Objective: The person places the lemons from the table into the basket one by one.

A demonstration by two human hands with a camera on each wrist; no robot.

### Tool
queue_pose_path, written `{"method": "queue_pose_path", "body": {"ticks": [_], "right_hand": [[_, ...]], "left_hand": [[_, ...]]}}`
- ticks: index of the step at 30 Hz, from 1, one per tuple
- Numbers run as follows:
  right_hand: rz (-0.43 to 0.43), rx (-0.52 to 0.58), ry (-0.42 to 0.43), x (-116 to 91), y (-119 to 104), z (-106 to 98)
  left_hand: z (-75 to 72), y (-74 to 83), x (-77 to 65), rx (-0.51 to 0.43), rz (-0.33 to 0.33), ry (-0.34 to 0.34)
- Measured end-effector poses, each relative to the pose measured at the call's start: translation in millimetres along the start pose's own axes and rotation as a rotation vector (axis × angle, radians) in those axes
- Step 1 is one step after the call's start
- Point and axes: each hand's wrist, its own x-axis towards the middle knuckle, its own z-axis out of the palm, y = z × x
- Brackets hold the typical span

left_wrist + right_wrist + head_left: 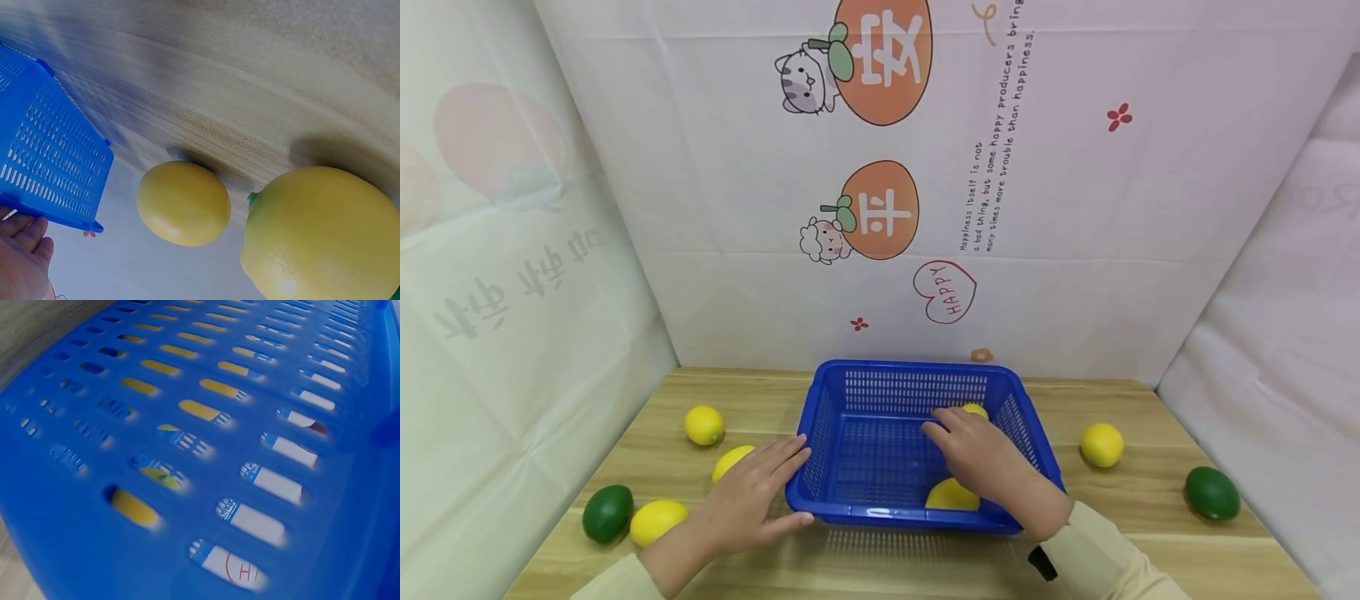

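A blue slotted plastic basket (880,512) stands at the middle of the table. My left hand (748,500) touches its left rim with fairly straight fingers; the left wrist view shows those fingertips (31,234) at the basket's edge. Over the basket's right half, my right hand (981,450) reaches inside, fingers pointing left and loosely bent, its palm hidden. One lemon (975,410) shows partly behind that hand, another lemon (952,495) lies by the front wall. Through the basket's slots (256,525) in the right wrist view, patches of yellow appear; the right hand does not.
Left of the basket lie a lemon (704,425), a lemon (732,461) partly behind the left hand, another lemon (658,522) and a dark green fruit (607,513). On the right are a lemon (1102,444) and a green fruit (1212,492). Printed white cloth (737,208) encloses the table.
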Motion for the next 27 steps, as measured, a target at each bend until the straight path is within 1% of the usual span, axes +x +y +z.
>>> {"method": "queue_pose_path", "body": {"ticks": [7,15,18,23,27], "right_hand": [[0.002,-0.012,0.008,0,1,-3],[0.022,-0.008,0.016,0,6,-12],[0.038,-0.016,0.017,-1,8,-16],[0.087,-0.021,-0.015,-5,12,-22],[0.105,-0.017,0.001,-7,16,-26]], "left_hand": [[-0.3,0.1,-0.7,-0.003,-0.009,-0.006],[-1.1,-0.6,0.3,-0.008,-0.006,-0.002],[-0.7,-0.9,0.7,-0.005,-0.004,-0.004],[-0.5,-1.0,0.7,-0.005,0.000,-0.005],[-0.9,-0.7,0.7,-0.005,-0.002,-0.004]]}}
